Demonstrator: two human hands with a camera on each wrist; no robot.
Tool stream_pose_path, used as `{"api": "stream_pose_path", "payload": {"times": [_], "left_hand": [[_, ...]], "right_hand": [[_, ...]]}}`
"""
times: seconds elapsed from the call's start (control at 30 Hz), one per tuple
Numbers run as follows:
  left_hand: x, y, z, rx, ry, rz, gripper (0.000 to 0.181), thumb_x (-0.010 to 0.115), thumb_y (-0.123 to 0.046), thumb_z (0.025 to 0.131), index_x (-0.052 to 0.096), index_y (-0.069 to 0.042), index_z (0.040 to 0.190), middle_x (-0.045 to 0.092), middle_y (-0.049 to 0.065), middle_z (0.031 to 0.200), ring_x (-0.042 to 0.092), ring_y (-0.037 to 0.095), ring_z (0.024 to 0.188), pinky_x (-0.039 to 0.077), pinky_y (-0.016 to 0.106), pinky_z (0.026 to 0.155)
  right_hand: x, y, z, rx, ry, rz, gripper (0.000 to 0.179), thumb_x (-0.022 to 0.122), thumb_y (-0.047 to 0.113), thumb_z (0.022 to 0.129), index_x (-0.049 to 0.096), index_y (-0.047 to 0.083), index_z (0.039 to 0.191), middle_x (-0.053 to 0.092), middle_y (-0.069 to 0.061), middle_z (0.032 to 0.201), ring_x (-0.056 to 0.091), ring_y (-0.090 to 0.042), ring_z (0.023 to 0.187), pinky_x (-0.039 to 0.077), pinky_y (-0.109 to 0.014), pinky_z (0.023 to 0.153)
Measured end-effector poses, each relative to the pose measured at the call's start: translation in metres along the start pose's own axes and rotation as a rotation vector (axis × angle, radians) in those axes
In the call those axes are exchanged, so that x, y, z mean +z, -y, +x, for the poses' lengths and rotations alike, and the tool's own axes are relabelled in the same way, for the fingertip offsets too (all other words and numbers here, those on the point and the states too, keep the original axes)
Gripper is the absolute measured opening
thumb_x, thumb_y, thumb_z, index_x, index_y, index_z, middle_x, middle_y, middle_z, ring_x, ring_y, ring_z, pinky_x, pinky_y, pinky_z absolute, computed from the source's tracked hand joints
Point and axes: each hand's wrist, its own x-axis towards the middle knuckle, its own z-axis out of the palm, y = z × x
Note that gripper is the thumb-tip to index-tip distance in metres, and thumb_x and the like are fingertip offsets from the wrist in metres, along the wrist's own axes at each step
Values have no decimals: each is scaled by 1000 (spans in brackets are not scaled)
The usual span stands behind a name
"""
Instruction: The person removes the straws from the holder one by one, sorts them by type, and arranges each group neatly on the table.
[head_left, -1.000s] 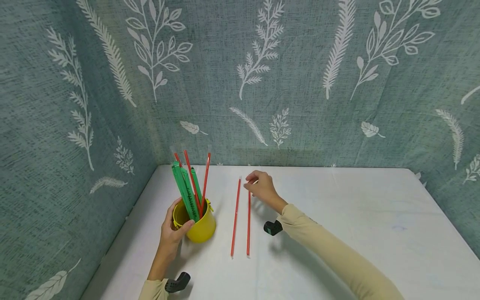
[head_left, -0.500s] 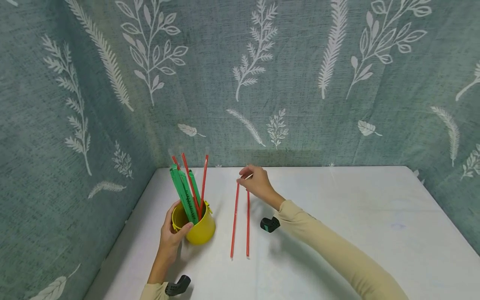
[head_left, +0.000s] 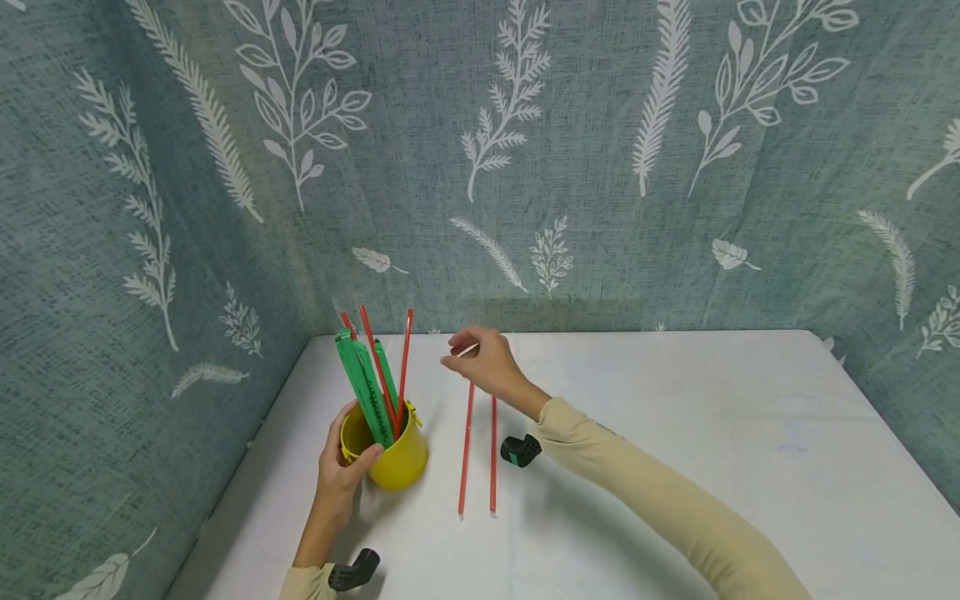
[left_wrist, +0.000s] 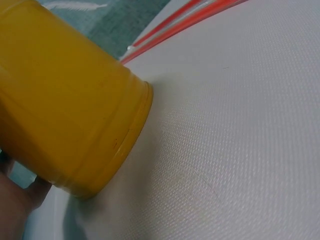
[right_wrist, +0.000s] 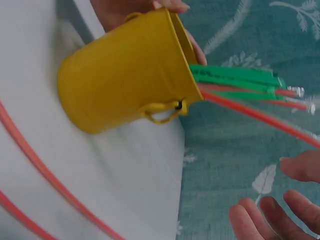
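My left hand [head_left: 339, 479] grips a yellow bucket [head_left: 403, 460], its thumb over the rim. Green wrapped packets [head_left: 364, 387] with dark print and thin red sticks [head_left: 406, 350] with clear ends stand in the bucket and lean out of its top. Two more red sticks, a left one [head_left: 465, 450] and a right one [head_left: 493, 462], lie side by side on the white table. Over their far ends hovers my right hand [head_left: 489, 367], holding nothing. In the right wrist view its thumb [right_wrist: 302, 166] and fingers [right_wrist: 272, 217] are apart, near the sticks jutting from the bucket.
A white-covered table [head_left: 675, 433] spreads out to the right. Green leaf-patterned fabric [head_left: 600, 167] hangs behind it and along the left side. Black wrist devices sit at my left sleeve [head_left: 355, 570] and right sleeve [head_left: 521, 451].
My right hand has moved left from the right stick's far end, across the left stick, toward the bucket. The left hand still holds the bucket. The view has shifted slightly.
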Motion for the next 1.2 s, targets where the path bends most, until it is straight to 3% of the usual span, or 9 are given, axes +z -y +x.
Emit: {"api": "stream_pose_path", "payload": {"times": [0.43, 0.7, 1.2], "left_hand": [[-2, 1, 3, 9, -2, -8, 70, 59, -5, 89, 27, -22, 148, 37, 3, 136, 39, 20, 119, 41, 14, 92], [-1, 2, 3, 8, -3, -27, 70, 59, -4, 88, 28, -22, 148, 37, 3, 135, 39, 20, 119, 41, 15, 93], [-1, 2, 1, 19, -7, -30, 70, 59, -4, 88, 27, -20, 148, 38, 4, 135, 39, 20, 119, 42, 15, 93]], "right_hand": [[25, 15, 5, -8, 42, 93, 31, 72, 14, 83, 61, 3, 110, 64, -16, 103, 64, -24, 85, 54, -25, 69], [39, 20, 6, 35, 45, 140, 33, 72, 13, 83, 59, 3, 112, 63, -14, 101, 65, -18, 81, 54, -25, 66], [66, 21, 1, 26, -74, 124, 35, 71, 3, 81, 52, -2, 110, 62, -14, 93, 63, -18, 76, 54, -24, 67]]}}
